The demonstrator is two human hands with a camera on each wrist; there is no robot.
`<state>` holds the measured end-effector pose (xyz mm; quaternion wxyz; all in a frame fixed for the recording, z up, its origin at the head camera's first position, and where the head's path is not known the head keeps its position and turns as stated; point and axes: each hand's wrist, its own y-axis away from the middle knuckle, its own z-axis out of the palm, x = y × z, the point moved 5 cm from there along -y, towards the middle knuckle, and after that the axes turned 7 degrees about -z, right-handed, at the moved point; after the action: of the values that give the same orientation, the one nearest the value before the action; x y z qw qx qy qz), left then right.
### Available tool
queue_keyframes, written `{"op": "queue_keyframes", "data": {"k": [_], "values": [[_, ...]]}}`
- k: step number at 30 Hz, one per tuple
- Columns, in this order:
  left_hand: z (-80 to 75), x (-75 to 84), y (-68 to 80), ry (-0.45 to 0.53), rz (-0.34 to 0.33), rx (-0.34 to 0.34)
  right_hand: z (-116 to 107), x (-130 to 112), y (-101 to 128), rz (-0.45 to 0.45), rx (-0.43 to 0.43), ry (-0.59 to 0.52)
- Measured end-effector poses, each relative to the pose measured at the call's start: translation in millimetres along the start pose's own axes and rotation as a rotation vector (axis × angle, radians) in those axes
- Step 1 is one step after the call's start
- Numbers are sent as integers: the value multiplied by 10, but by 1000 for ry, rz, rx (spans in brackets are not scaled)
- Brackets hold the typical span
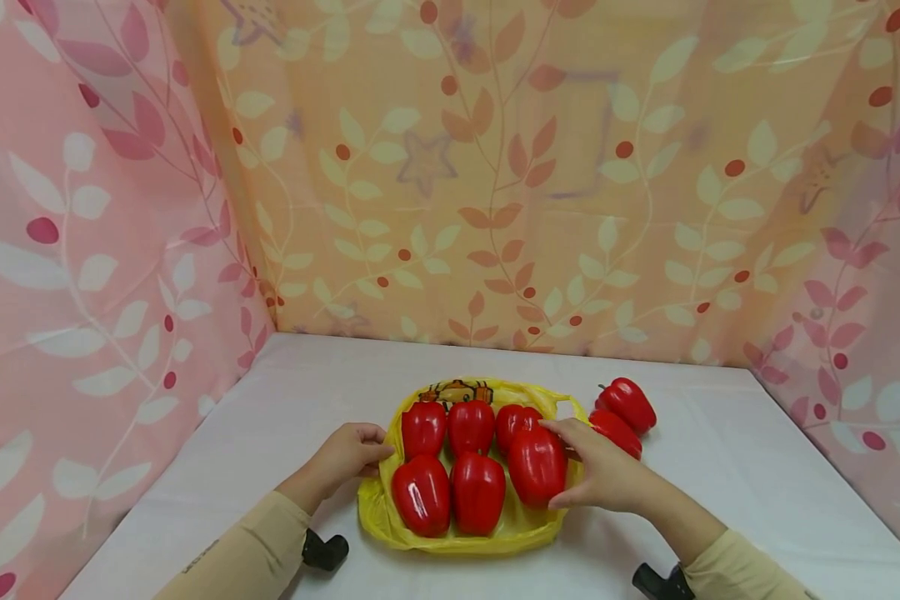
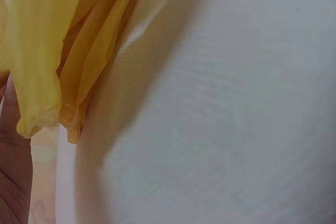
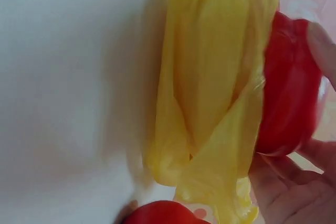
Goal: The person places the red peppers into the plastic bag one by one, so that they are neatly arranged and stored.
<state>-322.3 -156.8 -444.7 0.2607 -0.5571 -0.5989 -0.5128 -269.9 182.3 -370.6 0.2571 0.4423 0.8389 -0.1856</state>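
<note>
A yellow plastic bag [image 1: 487, 546], printed with a dark orange picture at its far side, lies spread wide with several red bell peppers [image 1: 423, 429] inside. My right hand [image 1: 607, 471] grips one red bell pepper [image 1: 537, 467] at the right of the bag, thumb and fingers at its two ends. In the right wrist view, this pepper [image 3: 291, 87] shows above the bag's crumpled side [image 3: 215, 77]. My left hand [image 1: 348, 458] pinches the bag's left rim. The left wrist view shows the hand [image 2: 13, 166] beside hanging yellow folds [image 2: 42, 51], its fingertips hidden.
Two more red bell peppers [image 1: 626, 404] lie on the white table [image 1: 292, 392], just right of the bag. Flowered cloth [image 1: 495, 167] hangs behind and on both sides. Black wrist mounts [image 1: 325, 550] show below each forearm.
</note>
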Motion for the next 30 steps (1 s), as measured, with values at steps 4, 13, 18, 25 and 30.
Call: {"op": "queue_keyframes", "data": {"k": [4, 13, 18, 25, 30], "values": [[2, 8, 13, -1, -1, -1, 75, 16, -14, 6, -52, 48], [4, 27, 32, 4, -6, -6, 117, 12, -40, -23, -75, 65], [2, 21, 32, 5, -8, -4, 144, 23, -26, -20, -106, 56], [-1, 19, 34, 4, -11, 2, 189, 23, -14, 22, -167, 36], [-2, 17, 29, 1, -13, 2, 229, 33, -28, 35, -163, 75]]}}
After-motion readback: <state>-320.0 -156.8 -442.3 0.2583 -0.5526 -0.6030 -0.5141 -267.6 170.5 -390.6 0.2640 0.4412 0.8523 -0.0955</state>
